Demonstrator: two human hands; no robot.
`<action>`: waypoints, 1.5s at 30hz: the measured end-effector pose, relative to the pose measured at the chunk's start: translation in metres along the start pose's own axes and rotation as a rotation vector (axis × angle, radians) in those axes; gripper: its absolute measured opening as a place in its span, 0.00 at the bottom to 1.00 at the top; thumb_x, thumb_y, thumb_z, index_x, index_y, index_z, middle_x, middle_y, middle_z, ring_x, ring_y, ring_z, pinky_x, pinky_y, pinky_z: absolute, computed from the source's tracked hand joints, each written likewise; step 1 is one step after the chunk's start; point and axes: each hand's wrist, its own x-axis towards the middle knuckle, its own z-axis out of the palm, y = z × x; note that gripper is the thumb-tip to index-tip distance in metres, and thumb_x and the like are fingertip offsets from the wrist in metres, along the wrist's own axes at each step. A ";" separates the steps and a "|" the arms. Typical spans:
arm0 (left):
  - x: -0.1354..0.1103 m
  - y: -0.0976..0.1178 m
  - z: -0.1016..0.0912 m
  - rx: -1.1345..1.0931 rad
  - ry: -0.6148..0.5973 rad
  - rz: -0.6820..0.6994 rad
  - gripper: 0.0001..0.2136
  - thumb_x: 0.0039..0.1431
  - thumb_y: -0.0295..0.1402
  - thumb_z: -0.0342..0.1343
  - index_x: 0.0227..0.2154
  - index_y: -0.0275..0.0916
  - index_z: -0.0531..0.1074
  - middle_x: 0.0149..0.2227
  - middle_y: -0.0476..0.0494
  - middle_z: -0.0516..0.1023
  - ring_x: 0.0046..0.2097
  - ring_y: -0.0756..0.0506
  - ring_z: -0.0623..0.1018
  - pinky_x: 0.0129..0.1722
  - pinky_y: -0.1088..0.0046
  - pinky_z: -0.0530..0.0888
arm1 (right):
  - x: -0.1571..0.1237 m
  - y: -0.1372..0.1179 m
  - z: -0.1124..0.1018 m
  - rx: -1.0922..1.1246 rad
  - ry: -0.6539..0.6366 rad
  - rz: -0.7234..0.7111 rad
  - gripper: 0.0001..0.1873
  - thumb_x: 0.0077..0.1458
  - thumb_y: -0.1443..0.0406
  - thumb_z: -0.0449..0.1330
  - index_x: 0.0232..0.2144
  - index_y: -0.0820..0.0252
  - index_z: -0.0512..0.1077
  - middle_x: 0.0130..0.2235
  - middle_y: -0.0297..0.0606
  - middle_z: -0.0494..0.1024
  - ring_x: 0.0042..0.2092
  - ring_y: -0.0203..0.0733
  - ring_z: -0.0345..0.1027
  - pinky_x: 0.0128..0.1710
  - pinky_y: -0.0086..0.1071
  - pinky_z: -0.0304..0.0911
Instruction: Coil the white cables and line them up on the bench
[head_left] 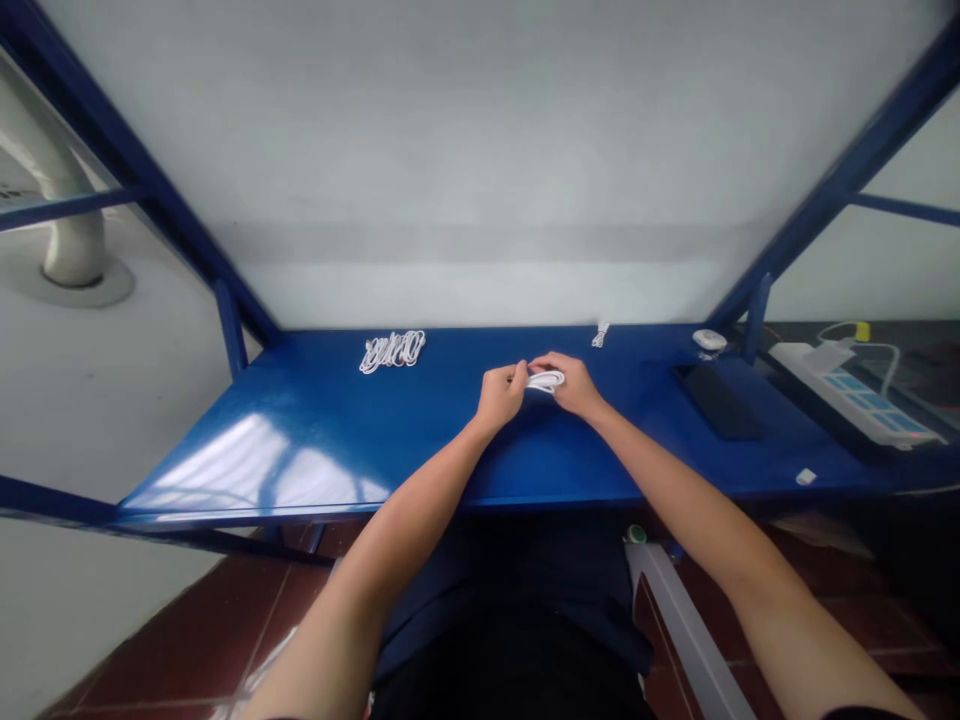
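Over the middle of the blue table [360, 430], my two hands meet around a coiled white cable [545, 381]. My right hand [570, 380] is closed on the looped part of the coil. Fingers pinched, my left hand [501, 393] is at the left end of the same cable; its fingertips hide what exactly they grip. Several more coiled white cables [392, 351] lie in a row near the back edge, left of my hands. A small white tied bundle [600, 334] rests at the back, right of my hands.
On the right lie a dark phone-like slab [716, 400], a white rounded object [709, 341] and a small white square piece [805, 477]. A white power strip [859, 395] with a plugged-in adapter stands beyond the table's right side. Blue frame posts [229, 325] rise at both sides.
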 end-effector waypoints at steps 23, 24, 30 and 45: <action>0.009 -0.005 0.002 -0.238 0.156 -0.162 0.21 0.62 0.48 0.47 0.25 0.37 0.73 0.18 0.53 0.62 0.22 0.52 0.62 0.23 0.75 0.60 | -0.009 -0.006 0.030 0.166 0.353 0.097 0.10 0.50 0.60 0.62 0.36 0.55 0.74 0.39 0.40 0.81 0.43 0.48 0.76 0.48 0.43 0.69; 0.009 -0.005 0.002 -0.248 0.153 -0.168 0.21 0.62 0.48 0.47 0.26 0.37 0.74 0.18 0.53 0.62 0.22 0.52 0.62 0.23 0.75 0.60 | -0.010 -0.007 0.030 0.133 0.353 0.092 0.10 0.50 0.60 0.62 0.36 0.54 0.74 0.39 0.39 0.81 0.43 0.49 0.76 0.49 0.44 0.69; 0.010 -0.004 0.004 -0.268 0.170 -0.144 0.19 0.62 0.47 0.49 0.24 0.38 0.69 0.19 0.54 0.64 0.22 0.53 0.63 0.24 0.76 0.61 | -0.012 -0.011 0.032 0.067 0.281 0.124 0.09 0.51 0.60 0.61 0.35 0.53 0.76 0.38 0.39 0.82 0.44 0.50 0.76 0.47 0.41 0.69; 0.010 0.000 -0.010 0.011 0.226 -0.043 0.18 0.63 0.44 0.49 0.21 0.39 0.61 0.20 0.53 0.64 0.25 0.52 0.65 0.27 0.76 0.62 | -0.009 -0.008 0.027 0.905 -0.161 0.599 0.07 0.45 0.72 0.68 0.31 0.61 0.78 0.29 0.36 0.81 0.30 0.34 0.74 0.31 0.25 0.71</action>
